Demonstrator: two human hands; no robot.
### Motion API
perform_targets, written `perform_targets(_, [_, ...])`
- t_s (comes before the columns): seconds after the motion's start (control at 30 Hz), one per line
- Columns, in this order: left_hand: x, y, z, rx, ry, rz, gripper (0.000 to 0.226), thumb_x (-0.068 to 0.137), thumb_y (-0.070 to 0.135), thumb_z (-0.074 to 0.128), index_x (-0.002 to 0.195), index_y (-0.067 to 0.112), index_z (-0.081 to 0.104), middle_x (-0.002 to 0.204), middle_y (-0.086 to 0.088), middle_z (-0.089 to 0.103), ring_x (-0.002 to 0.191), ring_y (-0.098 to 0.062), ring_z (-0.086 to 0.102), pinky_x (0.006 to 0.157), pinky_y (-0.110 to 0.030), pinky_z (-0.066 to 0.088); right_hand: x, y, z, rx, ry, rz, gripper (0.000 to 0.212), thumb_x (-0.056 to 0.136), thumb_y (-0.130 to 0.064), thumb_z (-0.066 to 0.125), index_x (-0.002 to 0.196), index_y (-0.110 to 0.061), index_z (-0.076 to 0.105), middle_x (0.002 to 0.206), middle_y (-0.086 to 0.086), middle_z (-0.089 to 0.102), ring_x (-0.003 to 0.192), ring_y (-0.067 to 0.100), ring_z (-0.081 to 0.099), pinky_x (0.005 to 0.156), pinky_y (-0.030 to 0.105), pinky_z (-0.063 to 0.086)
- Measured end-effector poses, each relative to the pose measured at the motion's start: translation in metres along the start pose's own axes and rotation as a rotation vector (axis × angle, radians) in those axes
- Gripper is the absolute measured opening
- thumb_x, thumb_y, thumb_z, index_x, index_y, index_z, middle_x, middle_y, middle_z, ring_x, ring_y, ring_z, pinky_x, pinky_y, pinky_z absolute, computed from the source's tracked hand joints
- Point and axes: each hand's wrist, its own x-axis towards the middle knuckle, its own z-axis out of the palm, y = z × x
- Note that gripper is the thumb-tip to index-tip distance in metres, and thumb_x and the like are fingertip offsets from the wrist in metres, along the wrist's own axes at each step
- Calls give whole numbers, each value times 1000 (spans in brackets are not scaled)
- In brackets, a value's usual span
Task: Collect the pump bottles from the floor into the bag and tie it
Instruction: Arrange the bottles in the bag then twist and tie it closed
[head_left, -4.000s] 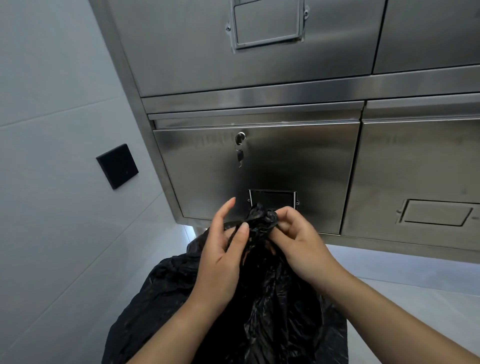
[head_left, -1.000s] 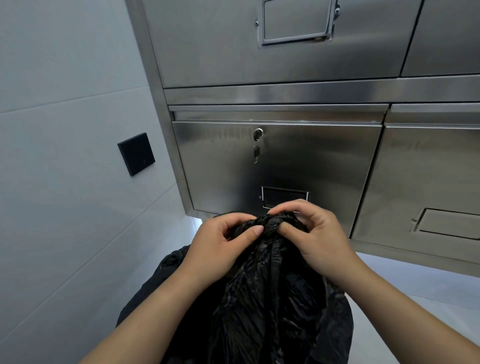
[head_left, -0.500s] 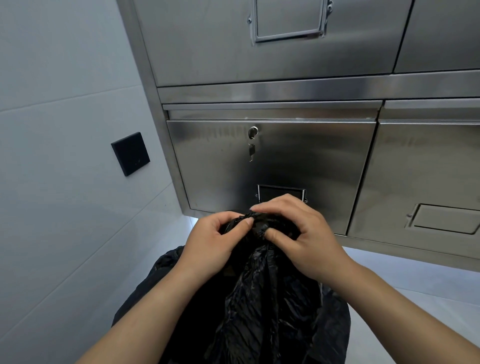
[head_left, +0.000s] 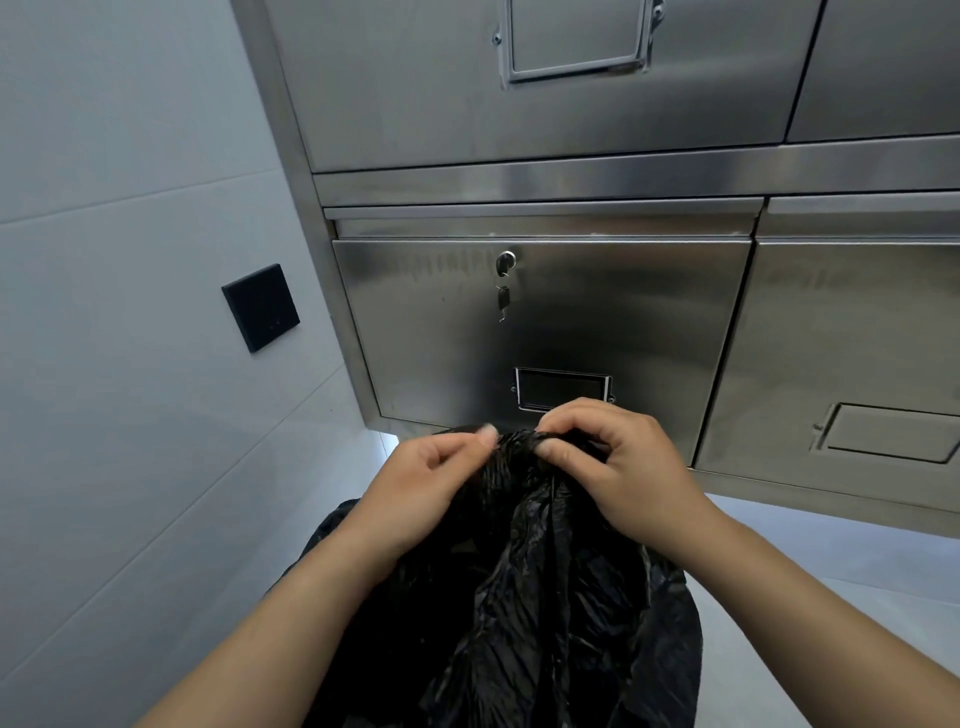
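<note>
Utility rm, stainless steel cabinets (head_left: 545, 322), tiled wall (head_left: 130, 208), wall switch (head_left: 260, 307)

Wall: I am looking at a pale grey tiled wall (head_left: 119, 218) filling the left side, thin joint lines running across it.
Wall plate: a small black square plate (head_left: 260, 307) is sitting on that wall, just beside the cabinet's left edge.
Cabinet: a stainless steel cabinet (head_left: 571, 130) is taking up the upper and right part of my view, its brushed doors reflecting soft light.
Middle door: a lock (head_left: 505, 261) is showing near its top with a small key (head_left: 503, 299) hanging from it; a framed label holder (head_left: 562, 388) is sitting lower down.
Floor: a pale grey floor (head_left: 831, 551) is showing under the cabinet, brighter beneath its bottom edge.
</note>
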Motion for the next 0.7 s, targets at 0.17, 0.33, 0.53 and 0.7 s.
perform_targets(0.17, [0,-2,-6,-64,-81,-30,17,81,20,64,91,25,77,95,-4,76,88,-12,71,73,-16,54,-6,9,8,111,13,243,10,83,-23,64,75,-30,64,75,-15,67,73,2,60,70,19,47])
perform_targets(0.33, [3,-2,-11,275,79,63,21,70,7,79,66,28,75,65,7,74,61,-1,67,62,-11,51,-13,13,8,278,27,344,19,83,-13,66,72,-28,69,86,-6,70,85,12,65,83,28,49])
perform_targets(0.53, [-8,-31,-30,485,142,39,13,71,11,80,73,24,77,67,2,75,61,-4,67,68,-24,54,-45,30,-2,472,188,715,11,88,-14,60,89,-13,71,90,5,69,82,12,62,87,29,47])
perform_targets(0.7, [-15,-53,-48,585,198,33,23,79,9,73,72,31,74,69,16,74,59,6,64,59,-8,48,-62,43,-15,681,266,852,15,93,-8,49,92,-5,64,91,10,65,82,13,62,87,24,51])
